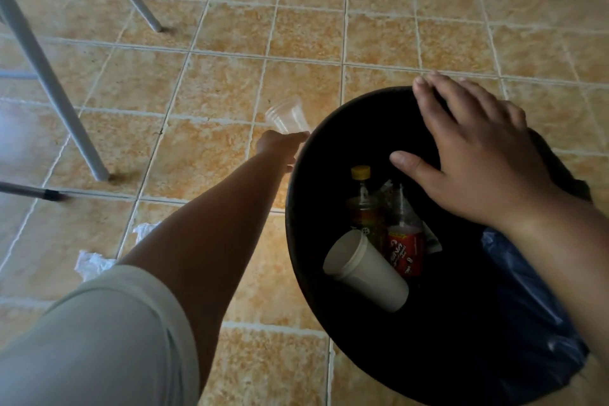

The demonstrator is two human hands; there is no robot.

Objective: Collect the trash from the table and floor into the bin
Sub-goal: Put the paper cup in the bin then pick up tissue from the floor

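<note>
Bin (298,208): black, standing on the tiled floor (204,86); holds a white paper cup (365,270) and two bottles (384,224).
Left grip (280,145): at the bin's far-left rim, fingers closed around a clear plastic cup (287,115).
Right grip (474,148): palm down, fingers spread, resting on the bin's far rim, holding nothing.
Crumpled tissue (92,264): on the floor left of the bin.
</note>
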